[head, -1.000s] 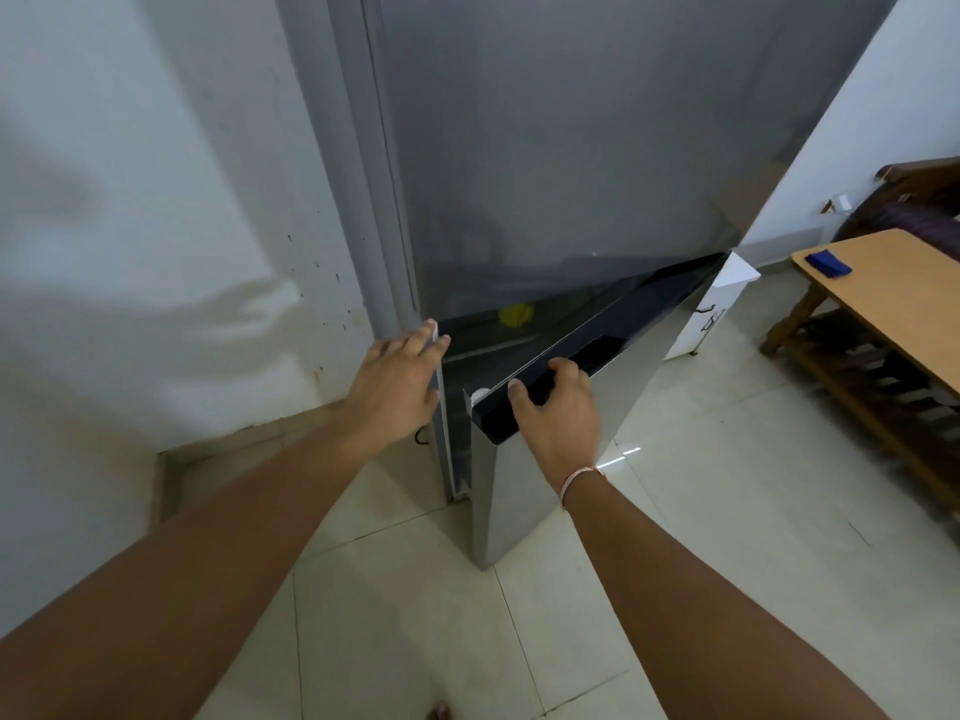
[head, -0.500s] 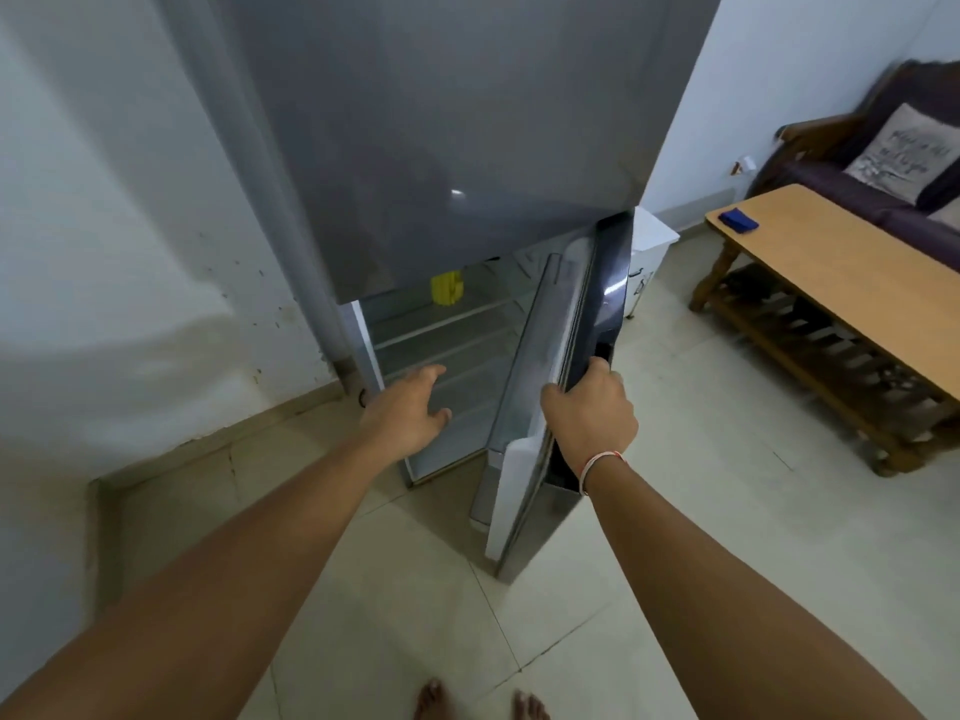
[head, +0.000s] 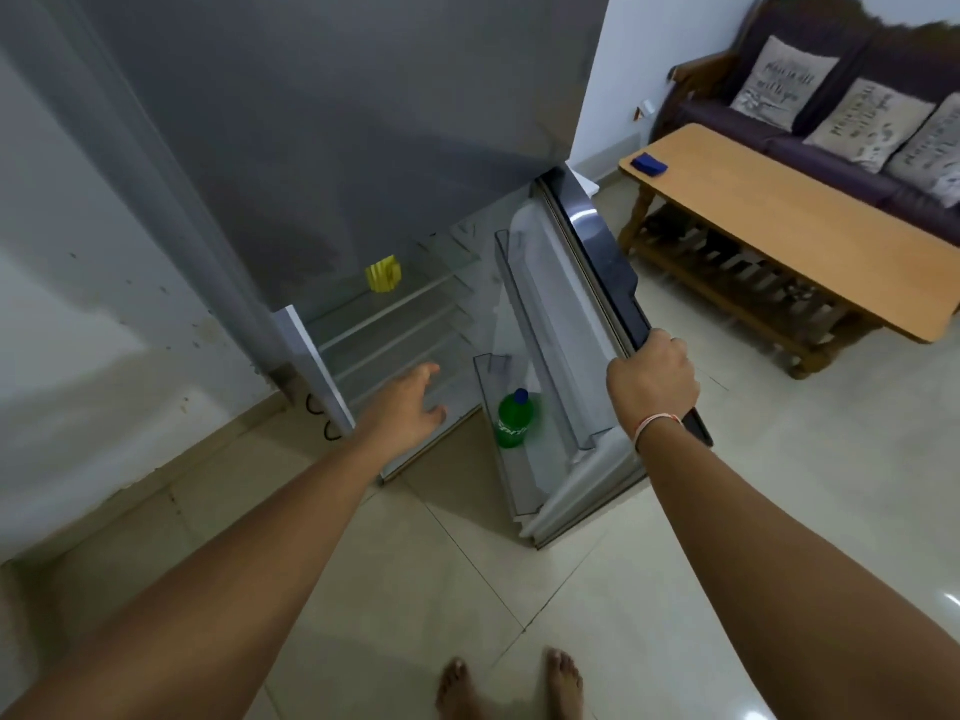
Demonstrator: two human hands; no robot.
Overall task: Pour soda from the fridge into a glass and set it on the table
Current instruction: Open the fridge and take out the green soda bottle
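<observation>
The grey fridge (head: 363, 122) stands in front of me with its lower door (head: 597, 252) swung wide. A green soda bottle (head: 514, 420) with a blue cap stands upright in the bottom door rack. My right hand (head: 652, 384) is closed on the door's dark outer edge. My left hand (head: 410, 405) hangs with fingers spread in front of the lower glass shelves, left of the bottle and apart from it. The wooden table (head: 779, 226) is at the right. No glass is in sight.
A small yellow object (head: 383, 275) sits on an upper glass shelf. A blue item (head: 649, 163) lies at the table's far end. A dark sofa (head: 841, 96) with cushions is behind the table. A white wall is on the left, and my bare feet (head: 509, 683) are on the tiled floor.
The lower fridge door has swung from nearly shut to wide open under my right hand, revealing the soda bottle. My left hand has left the fridge edge and moved toward the shelves.
</observation>
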